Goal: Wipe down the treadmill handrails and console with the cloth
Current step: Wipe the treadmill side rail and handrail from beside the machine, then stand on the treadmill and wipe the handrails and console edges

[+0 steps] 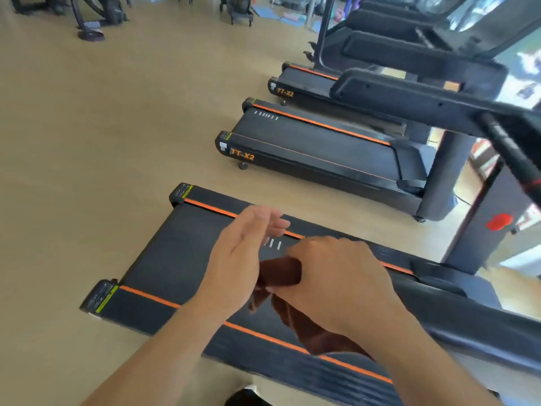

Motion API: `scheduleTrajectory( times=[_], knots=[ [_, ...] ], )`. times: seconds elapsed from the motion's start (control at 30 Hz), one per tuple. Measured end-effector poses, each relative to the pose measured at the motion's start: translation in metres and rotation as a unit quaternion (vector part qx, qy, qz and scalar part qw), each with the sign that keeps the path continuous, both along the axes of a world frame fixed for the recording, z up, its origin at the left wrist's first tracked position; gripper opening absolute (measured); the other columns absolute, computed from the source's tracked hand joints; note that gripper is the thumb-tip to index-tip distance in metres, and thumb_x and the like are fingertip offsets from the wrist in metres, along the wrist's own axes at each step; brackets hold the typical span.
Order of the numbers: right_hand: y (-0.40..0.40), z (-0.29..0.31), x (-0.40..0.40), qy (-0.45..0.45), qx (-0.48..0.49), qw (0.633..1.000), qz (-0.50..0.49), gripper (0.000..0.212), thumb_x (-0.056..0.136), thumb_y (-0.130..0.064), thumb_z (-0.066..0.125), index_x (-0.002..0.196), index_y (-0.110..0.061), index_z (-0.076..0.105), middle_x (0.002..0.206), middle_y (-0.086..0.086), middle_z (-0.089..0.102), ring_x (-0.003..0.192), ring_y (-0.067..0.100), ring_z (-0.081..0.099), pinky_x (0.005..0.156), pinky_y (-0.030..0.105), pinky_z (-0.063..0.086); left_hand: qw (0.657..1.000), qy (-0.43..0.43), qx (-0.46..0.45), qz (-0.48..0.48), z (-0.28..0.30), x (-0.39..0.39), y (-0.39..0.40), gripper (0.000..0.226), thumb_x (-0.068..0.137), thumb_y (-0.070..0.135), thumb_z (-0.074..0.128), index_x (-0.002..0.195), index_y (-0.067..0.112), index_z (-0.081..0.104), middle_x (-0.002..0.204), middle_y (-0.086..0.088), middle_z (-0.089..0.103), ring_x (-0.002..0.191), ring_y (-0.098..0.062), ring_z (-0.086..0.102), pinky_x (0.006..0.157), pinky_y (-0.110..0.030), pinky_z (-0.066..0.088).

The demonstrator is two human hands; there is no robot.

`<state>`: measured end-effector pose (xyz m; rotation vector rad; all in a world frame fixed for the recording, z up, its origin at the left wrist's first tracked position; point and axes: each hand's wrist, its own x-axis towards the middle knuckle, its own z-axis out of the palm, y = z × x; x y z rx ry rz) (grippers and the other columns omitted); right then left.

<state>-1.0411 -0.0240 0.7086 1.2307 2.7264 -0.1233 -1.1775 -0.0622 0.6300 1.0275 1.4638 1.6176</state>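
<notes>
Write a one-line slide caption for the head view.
Right hand grips brown cloth, left hand open, above treadmill.

A gym: a row of treadmills on pale wood floor, seemingly exercise mats beyond.

1. A pale wooden floor ran across the room.
2. A second treadmill stood beyond the nearest one, black with orange stripes along its deck and "TT-X2" in orange on its rear end.
3. A third treadmill, lettered the same, stood just behind the second, and more dark machines lined up further back.
4. Dark exercise equipment stood at the far left of the floor, with a round black base beside it.
5. Blue mats lay on the floor in the distance.
6. A dark frame stood near those mats, too blurred to identify.
</notes>
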Motion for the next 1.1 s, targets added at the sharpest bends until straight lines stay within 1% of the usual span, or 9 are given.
scheduleTrajectory(
  times=[0.2,0.3,0.5,0.6,0.73,0.83,0.97,1.03,1.1],
  knots=[
    [0.021,0.004,-0.001,0.042,-0.111,0.993,-0.023,0.049,0.084,-0.077,0.052,0.08,-0.029,0.058,0.081,-0.009,0.064,0.078,0.015,0.059,0.068,0.035,0.044,0.98,0.056,-0.057,-0.18,0.002,-0.03,0.051,0.052,0.106,0.051,0.028,0.115,0.022,0.07,0.11,0.007,0.076,0.107,-0.01,0.069,0.101,-0.032,0.048],
    [0.032,0.003,-0.003,0.047,-0.168,0.984,-0.024,0.046,0.084,-0.073,0.057,0.087,-0.028,0.061,0.08,-0.009,0.063,0.079,0.014,0.059,0.068,0.033,0.042,0.963,0.081,-0.107,-0.232,0.005,-0.043,0.076,0.054,0.102,0.052,0.025,0.116,0.025,0.069,0.109,0.008,0.076,0.105,-0.008,0.071,0.101,-0.031,0.049],
    [0.05,0.006,0.0,0.121,-0.23,0.96,-0.103,0.038,0.084,-0.065,0.066,0.08,-0.028,0.064,0.078,-0.007,0.065,0.077,0.012,0.057,0.068,0.03,0.043,0.951,0.07,-0.093,-0.287,0.021,-0.031,0.129,0.047,0.099,0.051,0.03,0.123,0.028,0.063,0.108,0.003,0.078,0.103,-0.014,0.072,0.103,-0.043,0.051],
    [0.052,0.008,0.007,0.16,-0.183,0.954,-0.174,0.034,0.087,-0.067,0.058,0.086,-0.033,0.063,0.078,-0.01,0.061,0.077,0.009,0.051,0.068,0.03,0.041,0.932,0.049,-0.093,-0.348,0.024,-0.01,0.145,0.047,0.103,0.054,0.034,0.122,0.024,0.064,0.108,-0.001,0.078,0.103,-0.018,0.073,0.1,-0.042,0.052],
    [0.042,0.008,0.03,0.199,-0.06,0.94,-0.271,0.041,0.083,-0.075,0.053,0.109,-0.046,0.062,0.101,-0.019,0.067,0.096,0.005,0.059,0.083,0.027,0.047,0.895,0.051,-0.103,-0.43,0.017,0.009,0.159,0.046,0.104,0.056,0.033,0.128,0.028,0.06,0.112,0.002,0.076,0.109,-0.013,0.07,0.103,-0.039,0.05],
    [0.032,0.009,0.056,0.224,0.013,0.92,-0.321,0.059,0.08,-0.092,0.041,0.097,-0.044,0.069,0.089,-0.021,0.066,0.084,0.0,0.062,0.071,0.023,0.048,0.87,0.059,-0.116,-0.475,0.013,0.025,0.177,0.04,0.104,0.051,0.031,0.128,0.035,0.058,0.114,0.012,0.074,0.112,-0.005,0.067,0.109,-0.038,0.047],
    [0.019,-0.002,0.08,0.258,0.08,0.891,-0.364,0.049,0.092,-0.076,0.054,0.077,-0.034,0.074,0.074,-0.02,0.067,0.067,0.0,0.061,0.065,0.033,0.051,0.762,0.107,-0.134,-0.625,0.002,0.06,0.203,0.027,0.103,0.051,0.045,0.125,0.046,0.059,0.122,0.026,0.068,0.123,0.005,0.057,0.113,-0.033,0.039],
    [0.017,-0.007,0.081,0.259,0.126,0.877,-0.384,0.032,0.094,-0.063,0.064,0.083,-0.035,0.075,0.082,-0.022,0.069,0.08,0.0,0.063,0.076,0.035,0.051,0.681,0.108,-0.149,-0.709,0.0,0.078,0.208,0.024,0.099,0.043,0.057,0.122,0.048,0.062,0.122,0.031,0.066,0.124,0.008,0.056,0.109,-0.024,0.04],
    [0.017,-0.012,0.08,0.251,0.168,0.853,-0.427,0.019,0.093,-0.054,0.07,0.099,-0.037,0.076,0.106,-0.024,0.069,0.113,0.002,0.059,0.097,0.036,0.047,0.593,0.099,-0.133,-0.788,-0.005,0.092,0.206,0.034,0.098,0.035,0.061,0.128,0.05,0.06,0.124,0.032,0.065,0.125,0.01,0.055,0.105,-0.014,0.041]
  ],
)
